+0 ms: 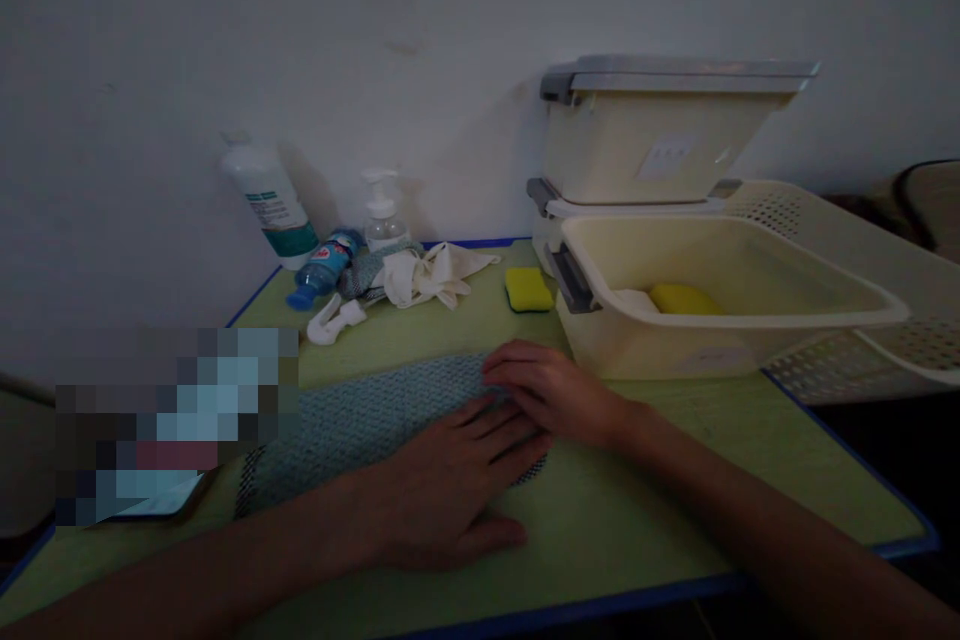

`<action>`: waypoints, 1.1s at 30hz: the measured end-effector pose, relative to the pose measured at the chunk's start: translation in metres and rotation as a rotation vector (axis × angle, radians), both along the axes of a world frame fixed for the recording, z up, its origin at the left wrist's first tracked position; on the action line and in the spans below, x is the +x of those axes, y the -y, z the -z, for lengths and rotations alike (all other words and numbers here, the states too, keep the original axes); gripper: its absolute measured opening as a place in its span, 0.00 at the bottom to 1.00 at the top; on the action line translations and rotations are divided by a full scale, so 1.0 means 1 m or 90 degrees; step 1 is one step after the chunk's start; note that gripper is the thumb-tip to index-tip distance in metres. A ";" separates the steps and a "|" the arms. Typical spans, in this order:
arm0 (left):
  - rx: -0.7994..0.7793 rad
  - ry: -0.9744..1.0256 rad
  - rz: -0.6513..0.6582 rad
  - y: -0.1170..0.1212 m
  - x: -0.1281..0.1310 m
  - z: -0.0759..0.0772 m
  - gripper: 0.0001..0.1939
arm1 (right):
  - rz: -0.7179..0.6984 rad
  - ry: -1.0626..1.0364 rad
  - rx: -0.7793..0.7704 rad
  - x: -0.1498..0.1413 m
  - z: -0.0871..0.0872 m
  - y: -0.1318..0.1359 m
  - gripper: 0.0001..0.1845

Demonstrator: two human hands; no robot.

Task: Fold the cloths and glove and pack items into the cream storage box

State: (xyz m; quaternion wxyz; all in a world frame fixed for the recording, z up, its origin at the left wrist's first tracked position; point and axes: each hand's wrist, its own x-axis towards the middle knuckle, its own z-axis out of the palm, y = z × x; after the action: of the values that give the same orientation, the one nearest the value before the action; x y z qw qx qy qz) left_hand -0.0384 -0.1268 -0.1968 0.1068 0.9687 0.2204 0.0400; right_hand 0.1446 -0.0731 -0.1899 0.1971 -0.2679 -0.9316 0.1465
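A blue-grey textured cleaning cloth (pixel 375 407) with a dark checked edge lies flat on the table. My left hand (pixel 457 470) rests palm down on its right part, fingers stretched out and thumb apart. From the right, my right hand (pixel 559 390) reaches over the cloth's right end. Its fingers are extended and loosely bent beside and partly over my left fingertips. The right thumb is hidden, and I see nothing held in either hand.
Behind the cloth are a yellow sponge (pixel 528 289), white gloves (pixel 424 275), a white spray head (pixel 335 319), a blue bottle (pixel 327 267), a pump bottle (pixel 383 215) and a large white bottle (pixel 271 205). Cream bins (pixel 637 350) stand right; a partly pixelated phone (pixel 169 500) lies left.
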 end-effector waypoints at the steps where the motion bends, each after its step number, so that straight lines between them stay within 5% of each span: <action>1: -0.005 0.000 0.007 0.000 0.001 -0.001 0.33 | -0.030 -0.010 -0.016 -0.002 0.000 0.002 0.14; 6: -0.017 0.014 0.018 0.003 0.005 -0.002 0.33 | -0.097 0.006 -0.088 -0.012 0.002 0.004 0.16; 15: -0.009 0.018 0.054 0.003 0.004 -0.003 0.34 | 0.125 -0.003 -0.020 -0.008 0.010 -0.010 0.17; 20: -0.034 0.006 0.099 0.007 0.007 -0.009 0.35 | 0.179 -0.009 -0.054 -0.012 0.009 -0.011 0.07; 25: -0.053 0.022 0.111 0.009 0.008 -0.012 0.34 | 0.236 0.068 -0.064 -0.015 0.002 -0.008 0.14; 33: -0.044 0.033 0.108 0.011 0.009 -0.010 0.34 | 0.174 0.104 -0.155 -0.005 -0.014 -0.005 0.03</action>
State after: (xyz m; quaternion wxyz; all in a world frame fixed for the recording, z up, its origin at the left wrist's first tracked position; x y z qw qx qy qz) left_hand -0.0299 -0.1382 -0.1868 0.1491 0.9782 0.1360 0.0483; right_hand 0.1398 -0.0681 -0.1763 0.1052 -0.4246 -0.8749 0.2079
